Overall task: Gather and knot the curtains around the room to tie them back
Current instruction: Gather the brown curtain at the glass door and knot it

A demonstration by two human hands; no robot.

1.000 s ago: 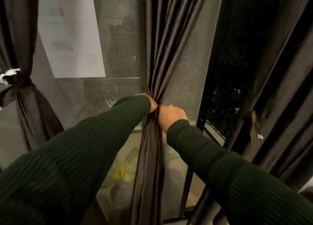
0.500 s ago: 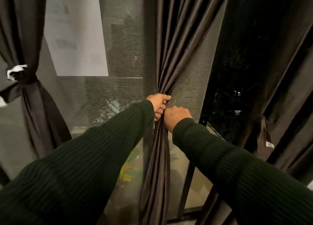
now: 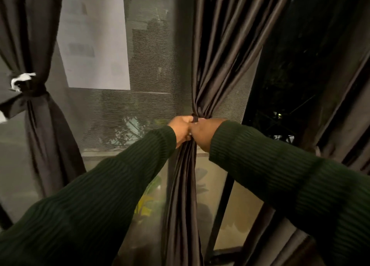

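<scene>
Curtain (image 3: pixel 216 65), dark brown, hangs at centre before the mesh window screen (image 3: pixel 152 69), bunched at mid-height. Your left hand (image 3: pixel 181 128) and right hand (image 3: pixel 204 132) both grip the gather, touching. Left curtain (image 3: pixel 38 109) hangs already knotted; white paper sheet (image 3: pixel 94 39) on the screen.

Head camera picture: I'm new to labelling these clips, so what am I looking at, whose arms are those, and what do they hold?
No machine here: a person wears a camera on the head, so you look forward and down along their own arms in dark green ribbed sleeves. The left hand and right hand meet and grip the middle dark curtain, bunched into a narrow bundle before the mesh-covered window. At far left hangs another curtain, already tied back. A white paper sheet is stuck on the window. A third curtain hangs loose at right.
</scene>
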